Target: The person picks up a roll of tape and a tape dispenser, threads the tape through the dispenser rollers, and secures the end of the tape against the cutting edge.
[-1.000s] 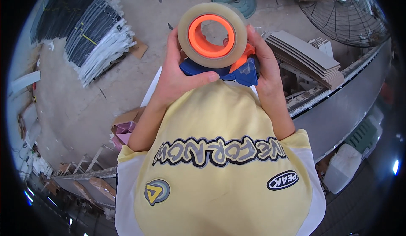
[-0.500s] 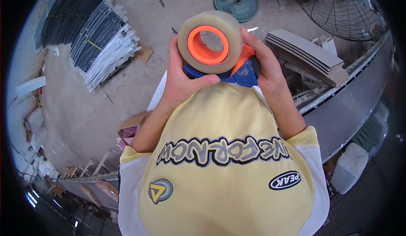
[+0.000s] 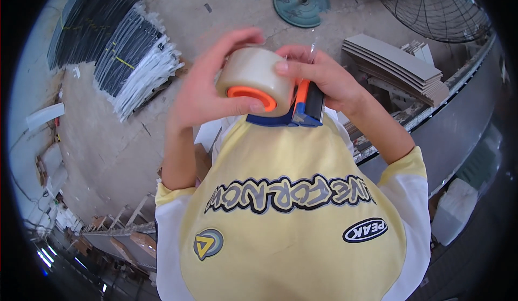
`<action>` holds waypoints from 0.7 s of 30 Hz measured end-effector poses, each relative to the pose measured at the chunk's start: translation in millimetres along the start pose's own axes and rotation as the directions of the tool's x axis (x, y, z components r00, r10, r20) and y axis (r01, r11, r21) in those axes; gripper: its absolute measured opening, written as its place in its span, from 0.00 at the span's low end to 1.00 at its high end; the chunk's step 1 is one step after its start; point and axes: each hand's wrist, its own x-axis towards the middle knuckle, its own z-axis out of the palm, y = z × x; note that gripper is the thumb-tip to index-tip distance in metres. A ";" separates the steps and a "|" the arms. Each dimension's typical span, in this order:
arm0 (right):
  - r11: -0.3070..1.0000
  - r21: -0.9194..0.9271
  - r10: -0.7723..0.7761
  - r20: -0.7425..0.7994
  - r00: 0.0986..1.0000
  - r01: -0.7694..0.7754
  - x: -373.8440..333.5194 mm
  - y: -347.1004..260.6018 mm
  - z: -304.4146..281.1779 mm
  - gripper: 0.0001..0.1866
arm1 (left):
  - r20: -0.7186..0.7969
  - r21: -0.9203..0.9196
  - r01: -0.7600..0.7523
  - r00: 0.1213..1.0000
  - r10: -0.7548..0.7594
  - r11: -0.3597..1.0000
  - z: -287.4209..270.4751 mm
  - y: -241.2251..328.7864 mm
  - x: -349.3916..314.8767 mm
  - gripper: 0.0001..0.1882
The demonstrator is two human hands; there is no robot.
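A wide roll of clear packing tape (image 3: 253, 72) with an orange core (image 3: 253, 97) sits in a blue and orange tape dispenser (image 3: 307, 109) close to my chest. My left hand (image 3: 208, 85) is curved around the left side of the roll, its thumb at the core and its blurred fingers over the far side. At the roll's right, my right hand (image 3: 318, 77) has its thumb on the tape's surface and its fingers bent. A thin shiny strip of tape (image 3: 313, 45) shows beside these fingers. What lies under the right hand is hidden.
Bundled dark and white strips (image 3: 116, 47) lie on the floor at far left. Stacked grey boards (image 3: 391, 66) stand at right beside a long metal-sided bench (image 3: 442, 134). A green round base (image 3: 300, 4) and a wire fan cage (image 3: 437, 9) are at the far side.
The roll has tipped, so its outer surface now faces up and its core faces me. My left fingers have lifted over it. My right hand has shifted inward, bringing its thumb onto the roll.
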 end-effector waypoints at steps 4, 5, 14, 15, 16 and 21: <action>0.999 -0.047 0.027 0.015 1.000 -0.026 -3.6 1.6 -0.5 0.21 | 0.218 0.052 0.129 0.966 -0.137 0.990 1.5 -6.2 2.8 0.45; 0.999 -0.046 0.025 0.013 1.000 -0.025 -3.3 4.6 -0.9 0.21 | 0.247 0.013 0.167 0.955 -0.165 0.986 2.8 -12.5 0.2 0.43; 0.918 0.196 -0.311 -0.188 0.932 0.346 7.1 21.6 8.2 0.30 | 0.132 -0.653 0.250 0.967 -0.217 0.715 21.8 -85.3 -29.0 0.34; 0.901 0.186 -0.355 -0.200 0.913 0.391 7.9 21.6 11.7 0.32 | 0.124 -0.652 0.245 0.968 -0.218 0.717 23.8 -90.6 -32.8 0.34; 0.908 0.150 -0.363 -0.189 0.912 0.392 8.6 23.3 12.5 0.35 | 0.120 -0.701 0.241 0.968 -0.222 0.671 25.5 -95.4 -36.8 0.36; 0.934 0.000 -0.358 -0.020 0.933 0.358 0.1 50.2 3.0 0.46 | 0.011 -0.799 0.172 0.962 -0.271 0.576 36.9 -86.8 -50.6 0.36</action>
